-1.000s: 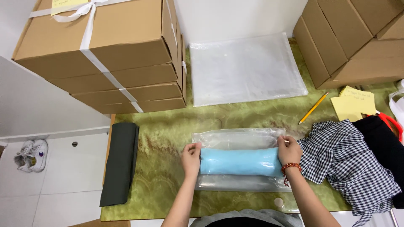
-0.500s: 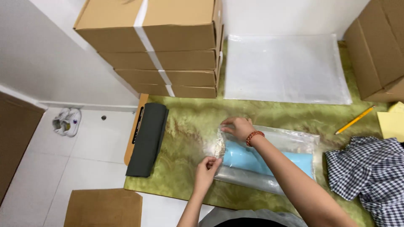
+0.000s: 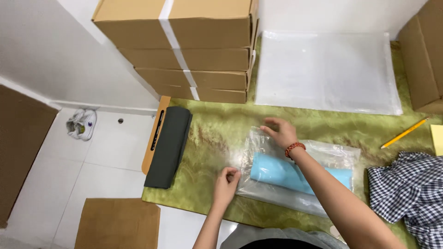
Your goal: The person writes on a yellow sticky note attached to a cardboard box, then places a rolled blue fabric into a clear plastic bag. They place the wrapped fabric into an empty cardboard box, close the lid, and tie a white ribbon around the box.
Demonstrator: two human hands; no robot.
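I have both hands on the clear plastic bag [image 3: 302,173], which lies flat on the green tabletop [image 3: 212,133] near its front edge, right of centre. Inside the bag is a rolled light blue item [image 3: 277,171], lying lengthwise.

Left hand [image 3: 226,182]: fingers curled in, pinching the bag's left open end at the near corner. Grip looks closed on the plastic film.

Right hand [image 3: 281,133]: reaching across, palm down, fingers spread loosely and pressing or gripping the bag's far left corner; can't tell if it actually pinches the film or just rests on it. Red bead bracelet [image 3: 295,148] on that wrist.

Around it:
- dark grey folded cloth [image 3: 169,145] at the left edge of the tabletop, well apart from the bag
- stack of taped cardboard boxes [image 3: 184,46] at the back left corner
- flat pile of clear bags [image 3: 327,69] along the back edge, right of the boxes
- yellow pencil [image 3: 405,133] towards the right edge
- checked black-and-white shirt [image 3: 410,196] at the front right, just beside the bag's right end
- pair of shoes [image 3: 81,123] on the white floor, left of the table
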